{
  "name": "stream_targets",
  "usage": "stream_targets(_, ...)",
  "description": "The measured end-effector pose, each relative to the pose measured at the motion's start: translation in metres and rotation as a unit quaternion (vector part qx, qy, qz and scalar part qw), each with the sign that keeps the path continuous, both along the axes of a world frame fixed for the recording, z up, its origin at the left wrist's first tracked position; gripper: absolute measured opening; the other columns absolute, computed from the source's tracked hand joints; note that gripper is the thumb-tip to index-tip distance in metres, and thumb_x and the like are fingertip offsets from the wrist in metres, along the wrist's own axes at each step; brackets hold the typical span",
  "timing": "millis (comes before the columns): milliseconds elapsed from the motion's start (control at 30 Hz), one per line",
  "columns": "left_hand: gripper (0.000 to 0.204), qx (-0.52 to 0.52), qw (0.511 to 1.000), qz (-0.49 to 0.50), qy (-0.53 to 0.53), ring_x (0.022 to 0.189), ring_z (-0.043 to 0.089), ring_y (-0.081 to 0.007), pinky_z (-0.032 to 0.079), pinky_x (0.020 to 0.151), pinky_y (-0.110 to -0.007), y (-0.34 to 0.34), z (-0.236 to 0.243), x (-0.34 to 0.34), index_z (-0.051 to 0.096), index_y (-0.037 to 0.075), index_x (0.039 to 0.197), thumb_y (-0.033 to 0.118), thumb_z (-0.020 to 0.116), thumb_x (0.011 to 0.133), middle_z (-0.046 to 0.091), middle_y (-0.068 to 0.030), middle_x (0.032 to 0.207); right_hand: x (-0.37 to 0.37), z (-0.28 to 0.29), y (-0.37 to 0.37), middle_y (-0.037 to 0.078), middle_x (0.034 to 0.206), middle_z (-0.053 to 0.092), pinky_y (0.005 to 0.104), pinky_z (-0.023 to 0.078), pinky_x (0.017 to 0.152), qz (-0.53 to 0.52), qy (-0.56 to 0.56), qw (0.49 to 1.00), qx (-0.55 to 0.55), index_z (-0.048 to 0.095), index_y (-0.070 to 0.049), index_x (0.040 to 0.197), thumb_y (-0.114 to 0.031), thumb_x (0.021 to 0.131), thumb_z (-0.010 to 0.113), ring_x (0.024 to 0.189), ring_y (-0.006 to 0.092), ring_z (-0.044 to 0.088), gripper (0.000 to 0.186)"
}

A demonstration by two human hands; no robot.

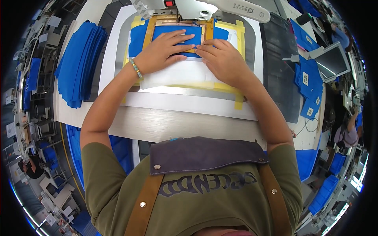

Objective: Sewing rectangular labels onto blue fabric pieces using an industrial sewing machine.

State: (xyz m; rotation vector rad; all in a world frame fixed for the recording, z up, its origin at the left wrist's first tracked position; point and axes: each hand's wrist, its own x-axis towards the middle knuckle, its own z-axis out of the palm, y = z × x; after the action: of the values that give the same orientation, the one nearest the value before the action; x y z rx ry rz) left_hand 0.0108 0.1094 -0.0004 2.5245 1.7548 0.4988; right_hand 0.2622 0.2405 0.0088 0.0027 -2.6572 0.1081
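Beneath the sewing machine head (201,8), a wooden frame (208,29) with a pale inner border surrounds blue fabric (169,30) on a white, yellow-taped board (173,78). My left hand (165,53) lies palm-down with fingers spread across the fabric, a beaded bracelet on its wrist. My right hand (222,63) rests at the frame's lower right corner, its slightly bent fingertips touching the fabric and frame edge near the left hand's fingertips. Neither hand visibly grips anything. The machine head partly hides the top of the frame.
A stack of blue fabric pieces (78,63) lies left on the table (177,122). More labelled blue pieces (307,84) and a screen (332,61) are on the right. Blue bins (120,151) stand below the table's edge. Co-workers (346,133) appear at far left and right.
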Motion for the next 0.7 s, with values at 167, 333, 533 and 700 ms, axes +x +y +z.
stream_targets(167,0.046,-0.036,0.999,-0.021,0.019,0.156,0.037,-0.0276,0.032,0.127,-0.046,0.007,0.006,-0.007,0.063,0.02,0.149,0.035,0.063,0.105,0.05,0.0028,0.165,0.001,-0.003,-0.003,0.009,0.124,0.074,0.0396,0.048,0.106,-0.009,0.005,1.0,0.025,0.072,-0.004,0.12,-0.012,0.092,0.071,0.123,0.0252,0.065,0.029)
stream_targets(333,0.046,-0.065,0.997,-0.04,-0.001,0.156,0.038,-0.0282,0.029,0.128,-0.047,0.011,0.009,-0.016,0.063,0.018,0.149,0.036,0.058,0.108,0.051,0.0017,0.165,0.0,-0.005,-0.005,0.009,0.129,0.073,0.0406,0.048,0.106,-0.019,0.0,1.0,-0.004,0.071,-0.004,0.125,-0.014,0.093,0.072,0.124,0.0255,0.064,0.033)
stream_targets(533,0.044,-0.045,0.998,-0.03,0.015,0.155,0.04,-0.0284,0.031,0.128,-0.047,0.016,0.005,-0.018,0.065,0.017,0.147,0.036,0.057,0.109,0.053,0.0005,0.162,0.011,0.004,0.011,0.01,0.135,0.069,0.0435,0.048,0.107,-0.075,0.042,0.991,-0.098,0.072,-0.005,0.125,-0.015,0.096,0.072,0.127,0.0294,0.061,0.031)
stream_targets(700,0.041,-0.025,0.999,-0.03,0.011,0.153,0.041,-0.0289,0.032,0.126,-0.047,0.025,0.003,-0.02,0.067,0.015,0.143,0.035,0.055,0.11,0.055,-0.0007,0.161,0.018,-0.001,0.026,0.012,0.135,0.069,0.0452,0.048,0.11,-0.104,0.077,0.983,-0.131,0.074,-0.004,0.122,-0.015,0.099,0.069,0.129,0.0327,0.06,0.026)
